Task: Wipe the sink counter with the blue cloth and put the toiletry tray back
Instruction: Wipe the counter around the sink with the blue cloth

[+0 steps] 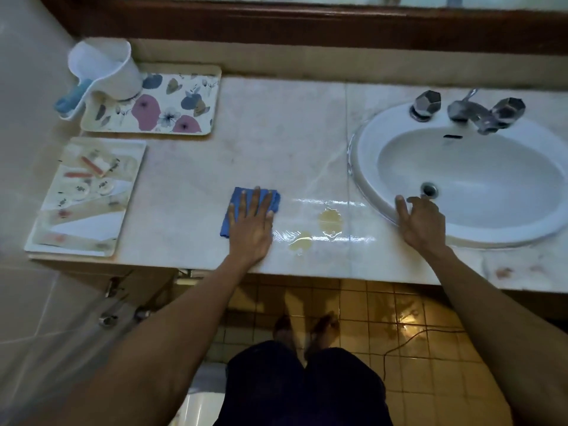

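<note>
The left hand [250,224] lies flat, palm down, on the blue cloth [238,199] in the lower middle of the frame, near the front edge of the pale marble worktop [276,133]. Its fingers [256,199] are stretched out and spread, pressing the cloth rather than clutching it; the cloth shows beyond the fingertips and along the hand's left side. Just to the right of the cloth the worktop carries a wet, glossy streak with two yellowish puddles [330,219], one larger above and one smaller below and to the left.

The right hand [422,222] rests on the near rim of the white sink [461,176] at the right of the frame, fingers loosely spread over the rim and holding nothing. A chrome tap [470,113] with two faceted knobs stands at the back of the basin.

The toiletry tray [83,198], with small packets and round items on it, sits at the left end of the worktop, well apart from the cloth. Above it, in the upper left, is a floral tray [172,109] with a white scoop jug [104,69] standing on its left corner, the jug's blue-trimmed handle pointing lower left.

At the bottom of the frame the person's dark-clothed legs and bare feet stand on yellow floor tiles [430,364].
</note>
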A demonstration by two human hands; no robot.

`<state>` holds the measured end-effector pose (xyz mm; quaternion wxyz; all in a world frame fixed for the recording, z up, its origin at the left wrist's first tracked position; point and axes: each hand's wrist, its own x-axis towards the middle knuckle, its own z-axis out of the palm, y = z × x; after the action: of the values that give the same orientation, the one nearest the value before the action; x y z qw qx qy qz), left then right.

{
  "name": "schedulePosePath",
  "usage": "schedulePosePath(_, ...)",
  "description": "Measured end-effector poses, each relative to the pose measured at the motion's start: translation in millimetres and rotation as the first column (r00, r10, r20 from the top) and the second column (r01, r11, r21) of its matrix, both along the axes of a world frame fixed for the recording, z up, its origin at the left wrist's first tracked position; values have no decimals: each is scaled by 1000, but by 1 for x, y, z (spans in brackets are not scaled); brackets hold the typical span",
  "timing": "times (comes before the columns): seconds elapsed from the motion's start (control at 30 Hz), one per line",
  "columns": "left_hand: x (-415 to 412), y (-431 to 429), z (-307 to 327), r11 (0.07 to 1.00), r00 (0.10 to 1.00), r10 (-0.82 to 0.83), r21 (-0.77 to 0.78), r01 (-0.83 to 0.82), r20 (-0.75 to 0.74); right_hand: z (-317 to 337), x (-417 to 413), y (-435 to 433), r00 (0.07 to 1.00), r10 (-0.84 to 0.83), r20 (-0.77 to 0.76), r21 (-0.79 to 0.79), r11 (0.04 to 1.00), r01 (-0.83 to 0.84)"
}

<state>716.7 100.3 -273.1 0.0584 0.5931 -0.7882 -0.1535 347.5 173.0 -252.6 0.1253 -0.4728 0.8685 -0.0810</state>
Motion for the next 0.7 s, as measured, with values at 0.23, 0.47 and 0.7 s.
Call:
schedulePosePath(0.23,-43,87,6,902,901,-421,59,428,-110,1,-7,2,997,57,-50,34,998,-56)
schedulePosePath(0.47,7,35,1,997,995,-65,54,61,81,4,-28,7,983,159,97,52,985,-164)
schedulePosePath(0.7,-95,117,3,993,993,-110,33,109,33,10,-40,6,955,208,211,126,963,-237)
